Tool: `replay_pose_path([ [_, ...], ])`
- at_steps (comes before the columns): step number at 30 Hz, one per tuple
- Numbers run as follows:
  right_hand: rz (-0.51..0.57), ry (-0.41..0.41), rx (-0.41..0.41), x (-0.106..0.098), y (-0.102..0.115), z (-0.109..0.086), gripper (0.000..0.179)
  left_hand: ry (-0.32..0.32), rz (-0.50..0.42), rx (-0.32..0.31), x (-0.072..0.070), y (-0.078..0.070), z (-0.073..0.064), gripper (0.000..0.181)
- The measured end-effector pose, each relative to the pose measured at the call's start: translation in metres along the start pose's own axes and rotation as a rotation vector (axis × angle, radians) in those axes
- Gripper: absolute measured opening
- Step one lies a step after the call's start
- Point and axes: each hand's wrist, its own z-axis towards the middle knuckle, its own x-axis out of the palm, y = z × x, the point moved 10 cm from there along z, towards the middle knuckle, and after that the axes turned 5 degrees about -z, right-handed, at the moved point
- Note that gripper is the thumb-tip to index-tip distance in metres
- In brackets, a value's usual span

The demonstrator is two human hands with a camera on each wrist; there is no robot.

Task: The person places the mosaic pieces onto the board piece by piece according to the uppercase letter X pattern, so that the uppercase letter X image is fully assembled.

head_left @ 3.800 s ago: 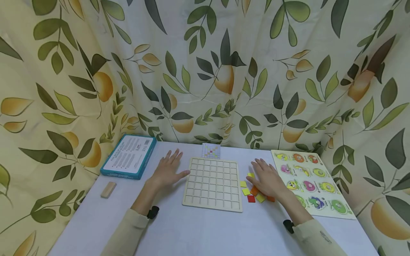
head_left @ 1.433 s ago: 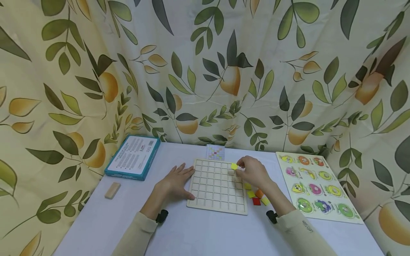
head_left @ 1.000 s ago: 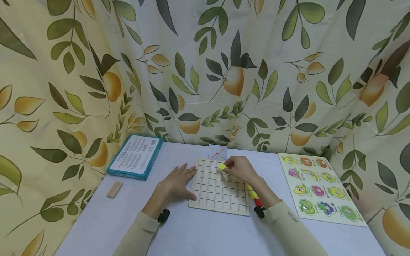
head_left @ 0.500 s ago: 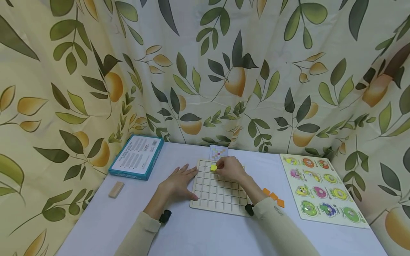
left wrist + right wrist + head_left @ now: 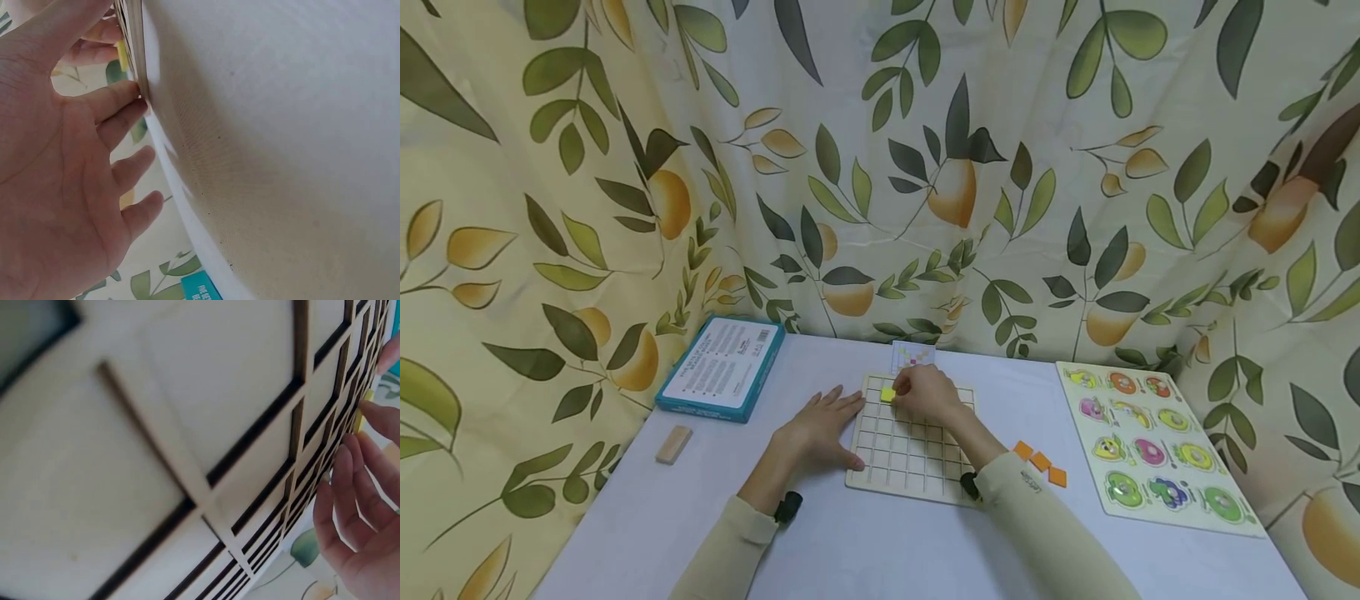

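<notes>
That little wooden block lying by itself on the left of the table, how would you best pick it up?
The wooden block lies flat on the table, alone, with bare cloth all round it. It is longer than wide, so probably best to come from straight above and pinch across its two long sides near the middle, thumb on one, fingers on the other. The left hand, resting flat beside the grid board, is the nearer one.

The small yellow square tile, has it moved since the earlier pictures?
Yes. The small yellow square tile, pinched by the right hand, has travelled leftward across the wooden grid board, from its right edge to near its far left corner.
</notes>
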Motion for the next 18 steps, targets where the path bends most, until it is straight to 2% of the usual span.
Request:
replay_pose_path([
  [9,-0.060,0.016,0.005,0.0004,-0.0012,0.0008,0.014,-0.006,0.000,-0.008,-0.0005,-0.0017,0.0003,0.110],
  [18,-0.007,0.046,0.000,0.0002,-0.0021,-0.0037,0.018,0.001,0.003,-0.010,0.0006,-0.0001,-0.0001,0.111],
])
